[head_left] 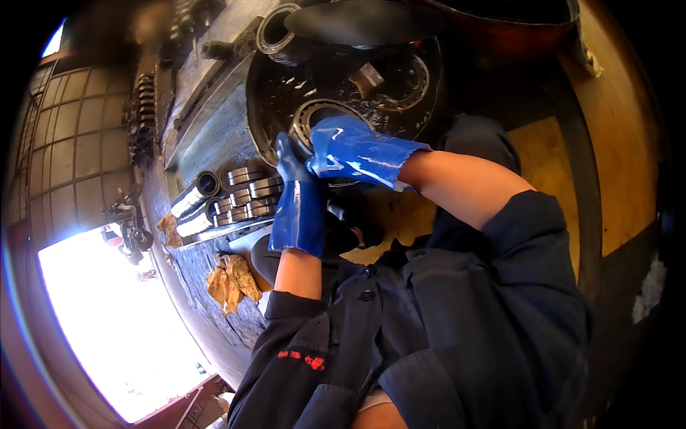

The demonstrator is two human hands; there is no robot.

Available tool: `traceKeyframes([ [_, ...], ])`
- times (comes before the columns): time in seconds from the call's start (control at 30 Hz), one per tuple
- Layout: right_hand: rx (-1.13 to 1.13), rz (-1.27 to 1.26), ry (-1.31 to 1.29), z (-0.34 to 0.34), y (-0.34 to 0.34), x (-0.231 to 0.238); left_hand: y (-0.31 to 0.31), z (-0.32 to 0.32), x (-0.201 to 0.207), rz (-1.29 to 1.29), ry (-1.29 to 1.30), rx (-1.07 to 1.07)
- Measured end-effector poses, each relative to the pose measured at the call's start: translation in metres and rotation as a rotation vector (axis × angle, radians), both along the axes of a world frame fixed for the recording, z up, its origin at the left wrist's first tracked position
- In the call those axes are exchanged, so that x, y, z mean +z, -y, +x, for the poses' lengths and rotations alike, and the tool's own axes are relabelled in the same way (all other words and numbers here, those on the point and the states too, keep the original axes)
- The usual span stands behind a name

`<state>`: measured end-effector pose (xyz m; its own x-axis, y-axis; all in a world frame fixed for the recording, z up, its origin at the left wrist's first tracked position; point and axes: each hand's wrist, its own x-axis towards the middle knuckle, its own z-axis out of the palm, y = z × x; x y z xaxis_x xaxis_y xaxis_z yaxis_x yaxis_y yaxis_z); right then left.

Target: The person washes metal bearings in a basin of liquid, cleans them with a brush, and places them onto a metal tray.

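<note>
Both my hands wear long blue rubber gloves and hold a large roller bearing (303, 120) at the near left side of a round dark pan (251, 93). My left hand (289, 159) presses against the bearing's left edge, fingers pointing up. Across its near side lies my right hand (334, 143), its fingers partly hidden by the glove and the ring. Wet-looking dark liquid glistens in the pan. A flat brush-like piece (366, 79) lies in it, beside a curved ring (423, 84) partly sunk in the liquid.
Left of my forearm, steel bearing rings (246, 194) stand stacked beside some tubular parts (194, 196). Crumpled yellowish gloves or rags (233, 281) lie nearer me. Beyond the pan stands another bearing (277, 30). A reddish-brown vessel (500, 32) is at the far right.
</note>
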<state>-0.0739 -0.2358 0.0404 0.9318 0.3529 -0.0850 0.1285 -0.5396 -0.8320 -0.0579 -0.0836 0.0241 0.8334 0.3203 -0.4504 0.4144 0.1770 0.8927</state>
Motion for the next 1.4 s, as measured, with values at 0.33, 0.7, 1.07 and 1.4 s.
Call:
traceKeyframes([
  [0.33,0.001,0.102,-0.099,-0.003,0.014,-0.001,-0.002,0.008,-0.043,-0.169,0.027,-0.116],
  [0.7,-0.008,0.033,-0.265,-0.021,0.009,0.023,0.001,-0.009,-0.012,-0.212,-0.155,-0.052],
  [1.07,0.025,0.065,-0.239,-0.02,0.01,0.02,-0.008,-0.001,-0.031,-0.239,-0.112,-0.091],
  [1.4,0.038,0.085,-0.193,-0.026,0.009,0.019,-0.002,-0.013,-0.01,-0.209,-0.128,-0.081],
])
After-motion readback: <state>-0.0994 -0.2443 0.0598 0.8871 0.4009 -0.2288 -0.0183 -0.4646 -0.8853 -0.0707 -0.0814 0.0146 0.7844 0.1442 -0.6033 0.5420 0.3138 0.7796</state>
